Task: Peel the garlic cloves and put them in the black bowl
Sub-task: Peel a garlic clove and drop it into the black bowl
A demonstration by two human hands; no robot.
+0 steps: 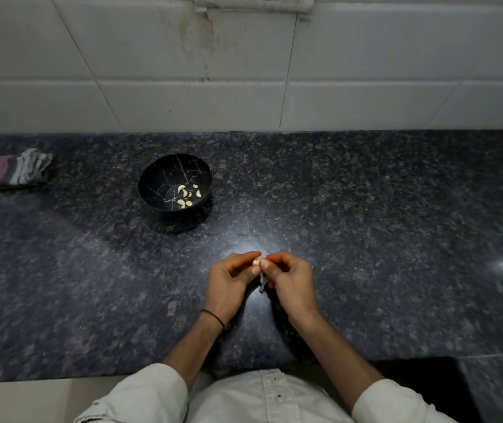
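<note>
— Pale garlic clove (257,261) is up off the dark speckled granite counter (396,224). Head view is all I've got. Left hand (228,282) pinches it between thumb and forefinger; right hand (293,279) has its fingertips curled onto it from the other side. Thin white strip of skin (263,282) hangs below, between the hands.
— Bowl?
— Round black bowl with pale marble veins (164,174), well apart from the hands, ahead and to the left. A handful of peeled cloves (187,195) lie in its bottom. I read this as mid-task, peeling step.
— Handling?
— Light, small, firm. I'd expect the bare flesh to be slick and a bit sticky, and the skin papery and quick to tear. I'd hold the clove by its ends and pull the skin lengthwise. Squeeze too hard and it could shoot out.
— Any labels?
— None I can read. Bowl, white wall tiles (183,102), folded grey-and-pink striped cloth (22,169) at far left: no writing. Thin black band (213,319) on the left wrist, plain.
</note>
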